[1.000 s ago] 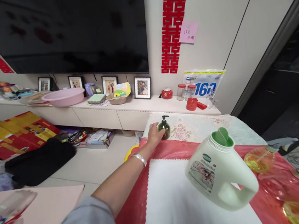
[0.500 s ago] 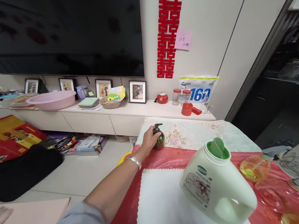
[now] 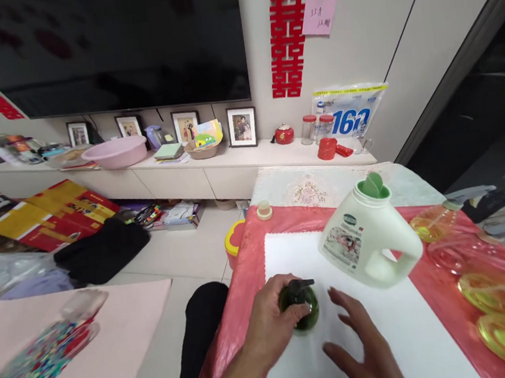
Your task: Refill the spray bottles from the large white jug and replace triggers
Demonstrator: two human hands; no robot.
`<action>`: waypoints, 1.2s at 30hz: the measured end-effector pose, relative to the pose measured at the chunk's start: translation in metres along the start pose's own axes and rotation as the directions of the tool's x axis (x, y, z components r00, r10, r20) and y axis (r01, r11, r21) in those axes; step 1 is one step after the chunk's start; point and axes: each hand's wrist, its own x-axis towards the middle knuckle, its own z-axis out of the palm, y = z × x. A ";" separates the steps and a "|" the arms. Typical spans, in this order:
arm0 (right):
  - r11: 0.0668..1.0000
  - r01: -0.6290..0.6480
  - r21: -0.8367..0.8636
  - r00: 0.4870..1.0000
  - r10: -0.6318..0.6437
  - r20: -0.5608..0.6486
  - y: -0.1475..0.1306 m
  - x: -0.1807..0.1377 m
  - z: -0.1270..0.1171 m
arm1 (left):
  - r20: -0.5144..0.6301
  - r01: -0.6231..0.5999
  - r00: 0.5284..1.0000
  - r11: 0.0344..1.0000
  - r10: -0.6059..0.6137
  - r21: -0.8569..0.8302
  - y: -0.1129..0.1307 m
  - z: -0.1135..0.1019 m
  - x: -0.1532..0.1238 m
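My left hand (image 3: 270,322) is wrapped round a small dark green pump bottle (image 3: 302,309) with a black pump head, standing on the white cloth (image 3: 385,331) near the table's front. My right hand (image 3: 362,349) hovers just right of the bottle, fingers spread, holding nothing. A large pale green detergent jug (image 3: 366,237) with a green cap stands tilted on the cloth beyond my hands. A small round cream lid (image 3: 264,210) lies on the red tablecloth (image 3: 247,268) at the far left.
Yellow transparent spray bottles (image 3: 436,221) and several amber glass dishes (image 3: 504,313) lie at the table's right. A pink-topped table (image 3: 71,352) with a clear packet stands at left. A TV shelf (image 3: 213,160) with frames, a pink basin and jars runs along the wall.
My left hand has carried the pump bottle from the table's far end back onto the white cloth close to me. My right hand has come into view beside it.
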 end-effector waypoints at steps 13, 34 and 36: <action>0.980 -0.103 0.168 0.987 0.080 0.138 -0.040 0.016 0.031 | 0.272 -0.218 0.937 0.975 0.220 -0.037 -0.016 -0.007 -0.021; 0.986 -0.043 0.162 0.995 0.026 0.100 -0.038 0.021 0.032 | 0.290 -0.202 0.936 0.979 0.199 -0.023 -0.012 0.000 -0.017; 0.986 -0.042 0.164 0.994 0.025 0.103 -0.040 0.022 0.032 | 0.300 -0.168 0.939 0.986 0.165 -0.017 -0.011 -0.001 -0.017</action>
